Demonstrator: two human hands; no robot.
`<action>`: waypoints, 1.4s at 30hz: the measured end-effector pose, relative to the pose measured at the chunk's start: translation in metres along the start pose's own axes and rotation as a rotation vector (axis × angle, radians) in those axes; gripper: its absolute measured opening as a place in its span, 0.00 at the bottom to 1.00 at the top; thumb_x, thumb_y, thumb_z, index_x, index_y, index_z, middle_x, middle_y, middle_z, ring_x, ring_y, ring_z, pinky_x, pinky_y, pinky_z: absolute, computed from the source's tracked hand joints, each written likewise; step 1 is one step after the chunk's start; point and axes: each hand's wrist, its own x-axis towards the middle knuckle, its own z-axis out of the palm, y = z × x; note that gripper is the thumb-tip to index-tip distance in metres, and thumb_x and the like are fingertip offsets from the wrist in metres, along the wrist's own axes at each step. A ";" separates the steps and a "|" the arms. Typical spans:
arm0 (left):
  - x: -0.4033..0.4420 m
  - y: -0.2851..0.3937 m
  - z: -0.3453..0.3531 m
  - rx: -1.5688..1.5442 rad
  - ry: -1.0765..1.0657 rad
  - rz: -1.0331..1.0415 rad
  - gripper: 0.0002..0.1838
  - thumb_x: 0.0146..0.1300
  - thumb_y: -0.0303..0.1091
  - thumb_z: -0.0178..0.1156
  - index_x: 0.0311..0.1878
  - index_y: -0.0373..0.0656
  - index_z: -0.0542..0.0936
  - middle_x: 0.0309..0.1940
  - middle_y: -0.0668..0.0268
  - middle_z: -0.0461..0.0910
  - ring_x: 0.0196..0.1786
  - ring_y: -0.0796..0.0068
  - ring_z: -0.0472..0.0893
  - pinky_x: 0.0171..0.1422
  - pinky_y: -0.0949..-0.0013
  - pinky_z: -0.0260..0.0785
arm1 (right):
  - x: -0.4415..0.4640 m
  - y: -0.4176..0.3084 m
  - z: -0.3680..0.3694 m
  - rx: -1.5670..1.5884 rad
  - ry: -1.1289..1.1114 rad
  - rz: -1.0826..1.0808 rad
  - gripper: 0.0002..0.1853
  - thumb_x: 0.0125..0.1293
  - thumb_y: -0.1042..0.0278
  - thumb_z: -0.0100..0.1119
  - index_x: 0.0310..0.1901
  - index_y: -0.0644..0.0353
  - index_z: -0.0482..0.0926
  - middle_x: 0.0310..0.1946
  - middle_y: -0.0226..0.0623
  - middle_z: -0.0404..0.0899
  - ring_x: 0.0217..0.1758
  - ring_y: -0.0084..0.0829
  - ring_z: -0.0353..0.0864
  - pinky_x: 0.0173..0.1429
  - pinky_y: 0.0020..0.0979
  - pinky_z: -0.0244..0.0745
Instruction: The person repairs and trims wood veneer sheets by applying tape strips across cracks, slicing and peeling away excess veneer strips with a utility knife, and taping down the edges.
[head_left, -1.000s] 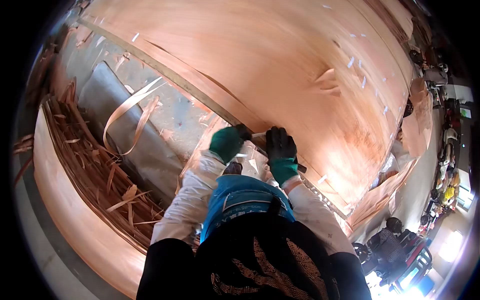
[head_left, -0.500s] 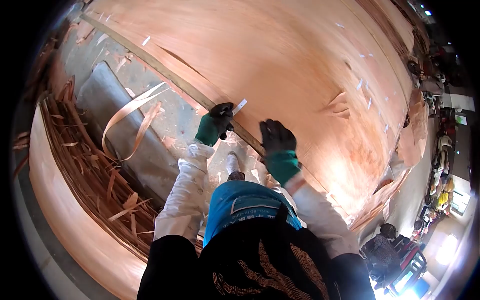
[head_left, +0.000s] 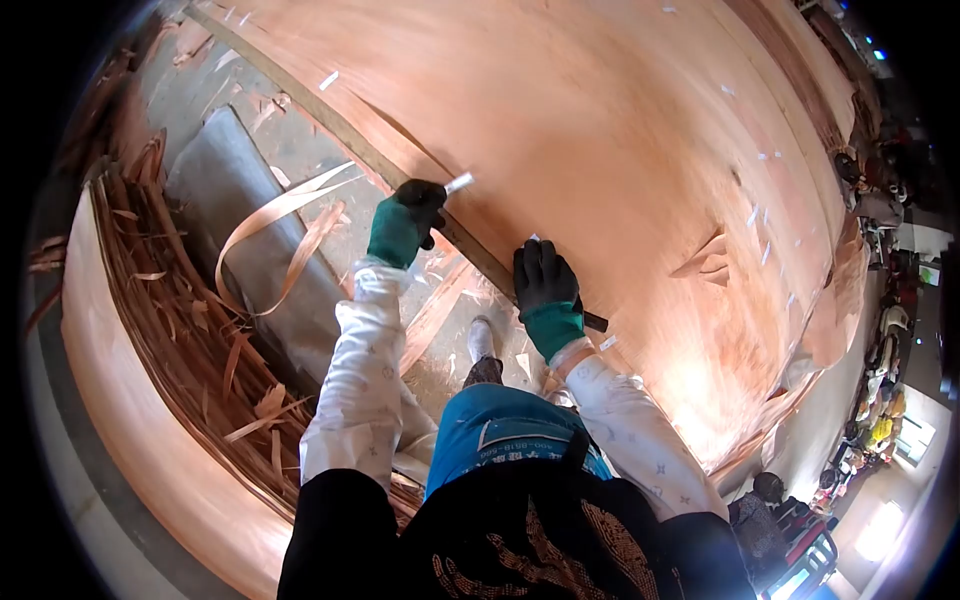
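Note:
A large sheet of reddish wood veneer lies before me, with a long narrow wooden bar along its near edge. My left hand, in a green and black glove, is closed at the bar. From its fingers a short whitish strip sticks out over the veneer; whether it is tape or a blade I cannot tell. My right hand, gloved alike, lies over the bar near its dark end, fingers stretched onto the veneer. A tiny white piece shows at its fingertips.
On the left is a stack of veneer strips and offcuts. A grey sheet and a curled veneer strip lie on the littered floor. Small white pieces dot the veneer, which is torn on the right. A person is at lower right.
The view has shifted. My right hand has moved back along the bar, baring its dark end. My left hand is slightly farther up and left. A veneer strip on the floor between my arms has come into view.

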 end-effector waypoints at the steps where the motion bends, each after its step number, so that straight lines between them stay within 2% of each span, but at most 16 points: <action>1: 0.009 0.001 0.000 -0.052 0.007 -0.007 0.13 0.68 0.36 0.58 0.53 0.44 0.80 0.26 0.68 0.79 0.20 0.80 0.77 0.18 0.76 0.66 | 0.000 0.001 0.001 -0.005 0.011 -0.005 0.23 0.57 0.66 0.55 0.56 0.61 0.74 0.59 0.45 0.70 0.63 0.45 0.66 0.51 0.39 0.72; 6: 0.025 -0.014 -0.001 -0.085 -0.007 -0.028 0.16 0.69 0.35 0.56 0.58 0.43 0.77 0.30 0.65 0.81 0.22 0.79 0.80 0.16 0.75 0.66 | 0.027 0.007 -0.034 0.150 -0.195 0.079 0.15 0.56 0.65 0.55 0.46 0.57 0.76 0.49 0.40 0.75 0.53 0.42 0.74 0.46 0.40 0.72; 9: 0.022 -0.009 -0.001 -0.093 -0.015 -0.058 0.18 0.69 0.35 0.57 0.60 0.44 0.75 0.30 0.65 0.82 0.21 0.78 0.79 0.16 0.75 0.66 | 0.074 -0.002 -0.033 0.278 0.192 0.051 0.10 0.55 0.65 0.55 0.40 0.54 0.75 0.45 0.35 0.76 0.47 0.39 0.76 0.42 0.41 0.72; 12: 0.036 -0.046 -0.007 0.185 0.010 0.404 0.18 0.69 0.37 0.56 0.60 0.43 0.75 0.26 0.61 0.82 0.17 0.76 0.77 0.18 0.70 0.70 | 0.119 -0.025 -0.004 0.161 0.213 -0.036 0.19 0.57 0.64 0.53 0.52 0.56 0.76 0.51 0.39 0.75 0.55 0.43 0.72 0.50 0.43 0.72; 13: 0.035 -0.041 -0.008 0.095 -0.042 0.123 0.19 0.69 0.37 0.56 0.61 0.43 0.74 0.29 0.61 0.83 0.17 0.75 0.78 0.18 0.70 0.70 | 0.128 -0.032 0.017 0.107 0.227 -0.071 0.22 0.59 0.63 0.52 0.56 0.57 0.75 0.54 0.42 0.73 0.59 0.44 0.70 0.53 0.44 0.71; 16: 0.022 -0.031 -0.004 -0.163 -0.074 -0.030 0.24 0.68 0.36 0.56 0.66 0.45 0.69 0.44 0.54 0.82 0.28 0.70 0.84 0.20 0.69 0.74 | 0.139 -0.041 0.043 0.158 0.023 -0.036 0.24 0.65 0.61 0.48 0.63 0.58 0.71 0.63 0.46 0.66 0.66 0.50 0.64 0.61 0.50 0.67; 17: 0.015 -0.021 -0.002 0.077 -0.031 -0.063 0.26 0.67 0.36 0.57 0.67 0.45 0.68 0.44 0.55 0.83 0.30 0.70 0.85 0.20 0.68 0.75 | 0.137 -0.046 0.058 0.176 0.034 -0.022 0.24 0.67 0.61 0.47 0.62 0.59 0.71 0.65 0.46 0.64 0.67 0.51 0.63 0.62 0.52 0.66; 18: 0.009 -0.038 -0.009 0.001 -0.079 0.066 0.23 0.62 0.31 0.60 0.61 0.44 0.73 0.40 0.57 0.83 0.32 0.68 0.85 0.23 0.67 0.77 | 0.136 -0.055 0.089 0.229 0.090 0.015 0.24 0.67 0.60 0.46 0.62 0.60 0.71 0.66 0.47 0.64 0.67 0.54 0.62 0.63 0.56 0.63; 21: 0.028 -0.046 -0.050 0.650 0.008 0.295 0.15 0.63 0.34 0.60 0.51 0.45 0.72 0.34 0.59 0.80 0.29 0.68 0.84 0.20 0.67 0.74 | 0.140 -0.045 0.044 0.114 -0.098 -0.071 0.25 0.66 0.60 0.47 0.61 0.66 0.72 0.64 0.55 0.65 0.67 0.56 0.63 0.65 0.58 0.60; 24: 0.058 -0.006 -0.114 0.317 0.152 -0.016 0.10 0.64 0.38 0.59 0.41 0.45 0.71 0.28 0.62 0.78 0.25 0.68 0.83 0.16 0.67 0.72 | 0.151 -0.045 0.028 0.190 -0.143 0.030 0.23 0.65 0.63 0.47 0.59 0.64 0.75 0.62 0.54 0.70 0.66 0.55 0.66 0.65 0.58 0.61; 27: 0.049 -0.009 -0.143 0.356 0.026 0.012 0.09 0.65 0.39 0.59 0.35 0.46 0.71 0.24 0.65 0.77 0.23 0.70 0.82 0.13 0.68 0.70 | 0.138 -0.009 -0.018 0.353 -0.229 -0.037 0.19 0.62 0.62 0.51 0.52 0.58 0.80 0.57 0.43 0.75 0.61 0.45 0.70 0.58 0.47 0.65; 30: 0.005 -0.047 -0.142 0.447 -0.073 -0.223 0.15 0.67 0.39 0.51 0.30 0.39 0.78 0.23 0.57 0.81 0.20 0.69 0.80 0.16 0.68 0.70 | 0.062 0.009 -0.051 0.670 0.211 0.015 0.21 0.61 0.65 0.52 0.57 0.55 0.74 0.57 0.43 0.75 0.57 0.43 0.75 0.53 0.44 0.70; 34: -0.101 -0.124 0.001 0.395 -0.138 -0.466 0.11 0.67 0.36 0.52 0.35 0.38 0.76 0.28 0.57 0.80 0.26 0.68 0.79 0.23 0.67 0.70 | -0.113 0.079 -0.082 2.253 -0.431 0.124 0.31 0.59 0.70 0.52 0.68 0.53 0.65 0.50 0.43 0.79 0.43 0.35 0.85 0.38 0.33 0.79; 36: -0.148 -0.146 0.083 0.358 -0.170 -0.514 0.10 0.67 0.35 0.52 0.38 0.38 0.76 0.30 0.57 0.79 0.29 0.68 0.79 0.26 0.67 0.70 | -0.214 0.123 -0.081 2.465 -0.509 0.155 0.29 0.64 0.67 0.51 0.68 0.56 0.64 0.49 0.41 0.79 0.37 0.29 0.84 0.34 0.26 0.76; 37: -0.174 -0.158 0.122 0.338 -0.176 -0.542 0.09 0.67 0.35 0.52 0.39 0.38 0.76 0.32 0.57 0.79 0.30 0.68 0.79 0.28 0.66 0.70 | -0.254 0.147 -0.095 2.385 -0.625 0.389 0.27 0.66 0.67 0.48 0.68 0.57 0.64 0.50 0.42 0.78 0.37 0.29 0.84 0.34 0.25 0.75; 42: -0.265 -0.167 0.246 0.378 -0.162 -0.580 0.09 0.67 0.32 0.52 0.45 0.38 0.74 0.38 0.57 0.78 0.38 0.67 0.78 0.36 0.65 0.70 | -0.428 0.194 -0.066 2.627 -0.309 0.731 0.24 0.65 0.73 0.55 0.63 0.63 0.69 0.45 0.41 0.80 0.40 0.29 0.82 0.40 0.28 0.77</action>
